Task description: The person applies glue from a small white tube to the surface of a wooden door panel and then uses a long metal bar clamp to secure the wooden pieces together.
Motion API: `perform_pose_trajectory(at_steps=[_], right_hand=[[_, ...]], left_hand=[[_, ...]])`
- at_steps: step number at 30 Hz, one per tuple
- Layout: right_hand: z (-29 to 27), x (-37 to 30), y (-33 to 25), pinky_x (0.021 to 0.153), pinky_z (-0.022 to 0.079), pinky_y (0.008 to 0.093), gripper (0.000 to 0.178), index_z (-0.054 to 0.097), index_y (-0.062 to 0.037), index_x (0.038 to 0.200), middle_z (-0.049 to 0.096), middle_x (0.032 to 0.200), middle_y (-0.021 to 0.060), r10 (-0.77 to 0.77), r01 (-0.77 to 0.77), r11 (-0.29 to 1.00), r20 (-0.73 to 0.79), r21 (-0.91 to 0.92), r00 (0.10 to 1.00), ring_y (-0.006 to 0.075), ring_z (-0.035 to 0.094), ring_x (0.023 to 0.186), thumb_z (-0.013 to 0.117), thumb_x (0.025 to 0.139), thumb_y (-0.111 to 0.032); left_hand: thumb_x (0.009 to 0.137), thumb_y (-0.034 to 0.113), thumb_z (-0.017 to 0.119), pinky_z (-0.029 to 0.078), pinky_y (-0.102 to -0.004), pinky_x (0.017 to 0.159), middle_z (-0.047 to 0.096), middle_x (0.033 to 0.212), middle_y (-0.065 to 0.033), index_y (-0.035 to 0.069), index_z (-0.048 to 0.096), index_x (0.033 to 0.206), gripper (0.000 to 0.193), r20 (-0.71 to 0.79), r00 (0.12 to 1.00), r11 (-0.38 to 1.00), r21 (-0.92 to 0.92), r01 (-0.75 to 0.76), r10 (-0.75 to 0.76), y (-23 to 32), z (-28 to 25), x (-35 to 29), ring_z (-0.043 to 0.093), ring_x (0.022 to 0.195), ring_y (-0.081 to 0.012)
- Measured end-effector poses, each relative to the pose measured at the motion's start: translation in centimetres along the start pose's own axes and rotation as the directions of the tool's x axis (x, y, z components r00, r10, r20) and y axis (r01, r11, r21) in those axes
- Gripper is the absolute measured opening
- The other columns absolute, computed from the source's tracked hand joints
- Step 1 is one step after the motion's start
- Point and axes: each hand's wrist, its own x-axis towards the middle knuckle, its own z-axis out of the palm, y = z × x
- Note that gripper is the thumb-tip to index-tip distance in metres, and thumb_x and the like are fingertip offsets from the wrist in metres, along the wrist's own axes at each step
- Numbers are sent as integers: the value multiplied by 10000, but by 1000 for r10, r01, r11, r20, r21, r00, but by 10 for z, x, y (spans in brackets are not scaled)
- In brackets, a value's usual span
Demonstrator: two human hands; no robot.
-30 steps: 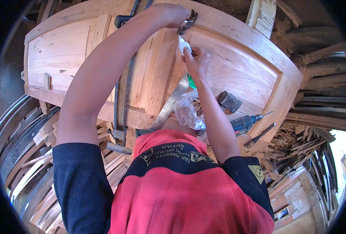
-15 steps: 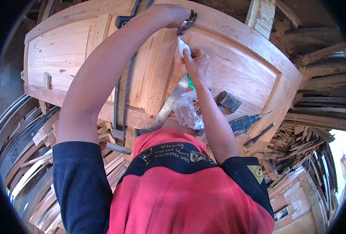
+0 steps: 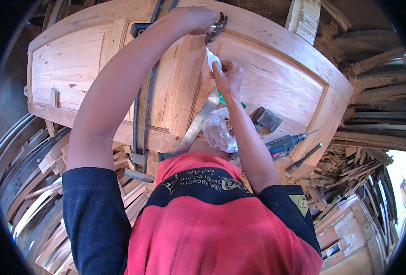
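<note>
A large panelled wooden door (image 3: 276, 68) lies flat in front of me. At its far edge my left hand (image 3: 202, 20) is closed around a dark metal tool with a curved head (image 3: 217, 28); the fingers hide its handle, so its exact kind is unclear. My right hand (image 3: 229, 77) grips a small white bottle with a pointed nozzle (image 3: 213, 58), probably glue. The nozzle tip points up and away, just below the tool's head; whether they touch cannot be made out.
A long bar clamp (image 3: 141, 110) crosses the door. Near my right forearm are a clear plastic bag (image 3: 220, 132), a steel ruler (image 3: 198, 120), a dark block (image 3: 268, 119), a power drill (image 3: 285, 145) and a chisel (image 3: 303, 160). Wood offcuts (image 3: 349, 169) are piled nearby.
The bottle in my right hand has shifted slightly left and down. My left hand and its tool have barely moved.
</note>
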Motion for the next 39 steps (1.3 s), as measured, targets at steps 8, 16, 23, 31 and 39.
perform_pose_trajectory(at_steps=[8, 16, 23, 31, 39], right_hand=[[0, -5, 1, 569, 531, 321, 345, 719, 91, 878, 703, 656, 157, 22, -22, 1000, -2, 12, 1000, 194, 681, 571, 684, 815, -246], [0, -3, 11, 571, 531, 310, 339, 709, 88, 881, 705, 666, 146, 20, -20, 999, 5, 32, 1000, 186, 694, 601, 698, 841, -249], [-18, -6, 19, 562, 557, 259, 286, 660, 82, 1071, 717, 869, 121, 6, -11, 992, 45, 123, 999, 149, 693, 669, 702, 930, -164], [-43, -9, 29, 560, 544, 236, 252, 662, 60, 1077, 706, 863, 111, 58, -47, 977, -48, 207, 997, 129, 681, 679, 695, 941, -150], [-44, -10, 35, 548, 528, 228, 246, 664, 60, 1067, 702, 836, 97, 95, -79, 967, -55, 241, 994, 110, 654, 632, 702, 938, -146]], left_hand=[[968, 264, 574, 595, -449, 660, 694, 1008, -245, -26, 629, 1055, 308, 37, 998, 998, -31, 61, -60, 6, -6, -6, 719, 780, -364], [931, 242, 606, 547, -489, 857, 678, 1092, -255, -18, 633, 1090, 305, 54, 997, 998, -6, 57, -57, 1, 1, 1, 668, 1005, -418], [939, 244, 589, 542, -489, 867, 673, 1094, -263, -23, 628, 1080, 305, 40, 996, 997, -25, 77, -76, 2, 1, -2, 661, 1020, -418], [955, 263, 569, 539, -505, 864, 669, 1108, -256, 36, 639, 1138, 300, -4, 997, 996, -40, 74, -75, 0, 7, -2, 660, 1014, -420], [949, 246, 583, 531, -503, 888, 646, 1151, -251, 69, 626, 1189, 301, 45, 995, 995, -36, 93, -91, 2, 4, -4, 643, 1065, -414]])
